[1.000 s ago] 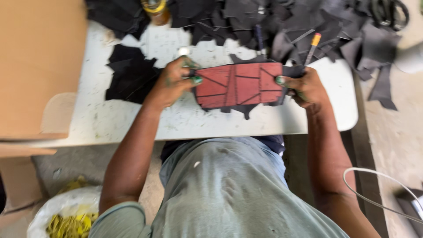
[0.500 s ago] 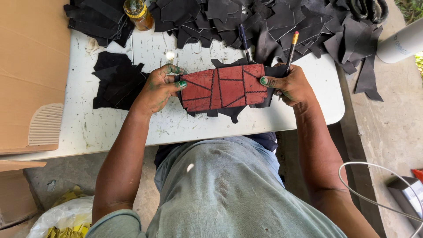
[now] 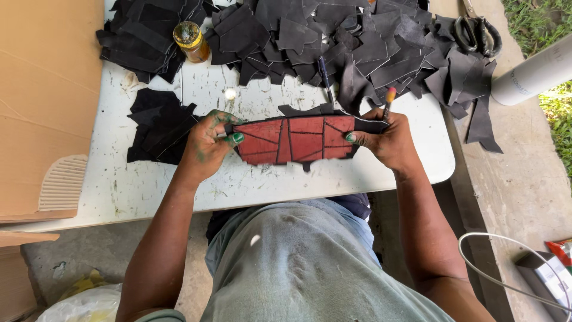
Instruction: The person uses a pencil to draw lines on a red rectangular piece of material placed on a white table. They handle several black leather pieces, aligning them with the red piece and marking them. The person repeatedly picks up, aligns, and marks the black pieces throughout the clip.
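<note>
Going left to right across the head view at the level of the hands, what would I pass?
Cardboard sheet → small black pile → left hand → red panel → right hand → table edge → concrete floor.

both hands on the red panel [image 3: 296, 140] over the white table [image 3: 149, 185]: left hand [image 3: 205, 146] pinches its left end, right hand [image 3: 384, 140] grips the right end along with a pen [image 3: 388, 101]. black scraps [image 3: 333, 42] heaped behind, a jar [image 3: 191, 40] among them.
</note>
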